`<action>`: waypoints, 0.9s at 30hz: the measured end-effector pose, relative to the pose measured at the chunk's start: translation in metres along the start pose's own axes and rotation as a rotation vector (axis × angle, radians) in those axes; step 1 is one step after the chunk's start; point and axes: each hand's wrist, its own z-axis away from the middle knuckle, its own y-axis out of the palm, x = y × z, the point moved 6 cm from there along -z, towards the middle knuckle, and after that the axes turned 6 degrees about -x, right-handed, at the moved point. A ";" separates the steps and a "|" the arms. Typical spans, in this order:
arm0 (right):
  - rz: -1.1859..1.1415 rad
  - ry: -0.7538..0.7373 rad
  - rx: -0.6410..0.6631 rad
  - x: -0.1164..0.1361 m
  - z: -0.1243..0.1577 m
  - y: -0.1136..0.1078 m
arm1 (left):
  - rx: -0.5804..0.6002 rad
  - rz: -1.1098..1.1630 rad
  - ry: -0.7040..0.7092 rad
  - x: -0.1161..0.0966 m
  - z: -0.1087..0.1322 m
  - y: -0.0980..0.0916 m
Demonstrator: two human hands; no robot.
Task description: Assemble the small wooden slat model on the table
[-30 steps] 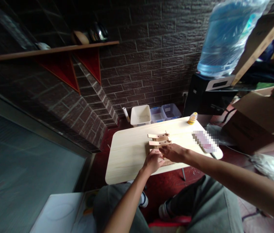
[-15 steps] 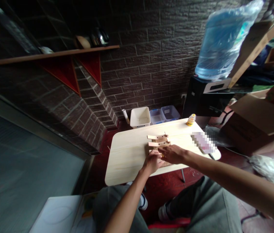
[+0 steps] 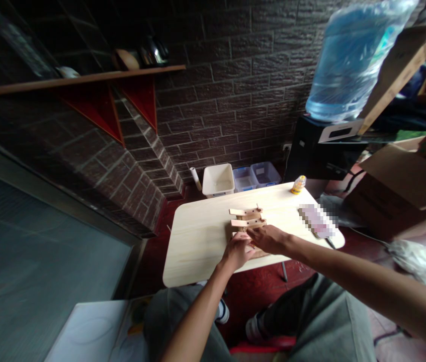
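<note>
A small wooden frame [image 3: 248, 222] with several pale slats and dark holes in them stands on the light wooden table [image 3: 197, 246]. My left hand [image 3: 238, 250] is at the frame's near left corner, its fingers closed over the nearest slat. From the right, my right hand [image 3: 267, 238] reaches over the same near end, fingers bent and pressed down close to my left fingertips. Whatever is between the right fingers is hidden. A thin pin sticks up at the far slat's right end. The nearest part of the frame is mostly covered by both hands.
On the table's far right stands a small yellow-labelled bottle [image 3: 298, 185]; nearby lies a blurred flat thing [image 3: 316, 221]. Behind the table are a white bin [image 3: 219, 180] and blue-clear bins [image 3: 265, 174]. A water dispenser [image 3: 328, 151] and cardboard box [image 3: 397, 186] stand right.
The view has shifted slightly. Both hands stay at the near end of the wooden frame, with only a slight change in the fingers.
</note>
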 end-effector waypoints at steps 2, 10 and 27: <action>0.012 -0.014 -0.015 0.000 0.001 0.001 | 0.001 -0.004 0.001 -0.003 -0.001 -0.002; -0.057 0.035 -0.075 -0.005 0.007 -0.005 | 0.019 -0.020 0.004 -0.010 -0.004 -0.005; -0.075 0.086 0.013 -0.007 0.000 -0.001 | -0.024 -0.008 0.025 -0.005 -0.003 -0.003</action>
